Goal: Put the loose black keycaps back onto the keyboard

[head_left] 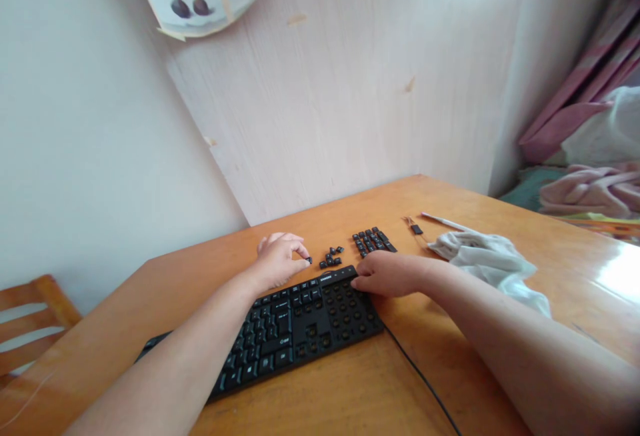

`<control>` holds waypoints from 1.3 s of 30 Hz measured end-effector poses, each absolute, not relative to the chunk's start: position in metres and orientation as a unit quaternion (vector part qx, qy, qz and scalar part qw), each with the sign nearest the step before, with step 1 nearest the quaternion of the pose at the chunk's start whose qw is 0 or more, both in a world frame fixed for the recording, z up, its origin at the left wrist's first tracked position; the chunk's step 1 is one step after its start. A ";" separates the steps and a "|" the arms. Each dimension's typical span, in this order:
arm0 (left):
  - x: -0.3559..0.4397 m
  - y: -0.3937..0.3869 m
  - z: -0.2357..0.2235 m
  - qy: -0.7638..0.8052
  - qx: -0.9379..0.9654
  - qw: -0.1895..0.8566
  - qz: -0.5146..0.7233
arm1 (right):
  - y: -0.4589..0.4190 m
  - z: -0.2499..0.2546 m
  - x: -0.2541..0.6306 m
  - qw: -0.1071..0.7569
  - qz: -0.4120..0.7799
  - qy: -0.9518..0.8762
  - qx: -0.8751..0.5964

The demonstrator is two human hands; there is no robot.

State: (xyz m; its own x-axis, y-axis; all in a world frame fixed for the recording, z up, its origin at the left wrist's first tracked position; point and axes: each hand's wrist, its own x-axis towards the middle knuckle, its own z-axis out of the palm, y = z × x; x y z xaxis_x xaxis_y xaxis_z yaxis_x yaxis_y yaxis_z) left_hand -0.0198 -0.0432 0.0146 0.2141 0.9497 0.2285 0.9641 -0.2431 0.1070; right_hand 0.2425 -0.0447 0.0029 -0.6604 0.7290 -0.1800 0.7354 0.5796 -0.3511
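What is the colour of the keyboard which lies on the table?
The keyboard is black; it shows best in the head view, the only one here.

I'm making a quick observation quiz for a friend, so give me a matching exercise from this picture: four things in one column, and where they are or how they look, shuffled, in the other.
Things:
1. Left hand
2. Right hand
3. Cloth
4. Chair

Places and states:
A. Wooden, at the picture's left edge
B. At the far right corner of the black keyboard
C. Pinching a small black keycap between thumb and finger
D. Pale and crumpled, on the table

Right pairs: 1-C, 2-B, 3-D, 4-A.
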 end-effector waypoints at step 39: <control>0.007 -0.159 0.026 -0.625 -0.772 0.090 -0.072 | -0.042 0.000 0.245 0.008 -0.202 0.893 0.401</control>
